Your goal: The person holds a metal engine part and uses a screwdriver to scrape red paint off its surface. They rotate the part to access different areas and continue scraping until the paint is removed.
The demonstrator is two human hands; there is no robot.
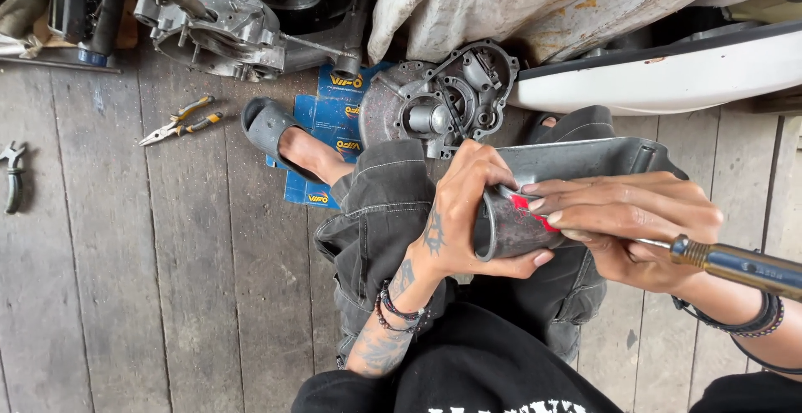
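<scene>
My left hand point(472, 217) grips the open round end of a grey metal engine part point(585, 162) that rests across my lap. My right hand point(626, 225) presses its fingers on the part's side, over a small red patch point(526, 208), and holds a tool with a blue handle and brass collar point(735, 264) that sticks out to the right. The tool's tip is hidden under my fingers. I sit on the floor in dark grey trousers, one foot in a grey sandal point(271, 129).
An engine cover with gears point(439, 100) lies on blue cardboard point(334, 112) ahead of my knee. A larger engine case point(221, 25) sits at top left. Yellow-handled pliers point(180, 121) and another plier point(12, 175) lie on the wooden planks. A white panel point(668, 75) lies at right.
</scene>
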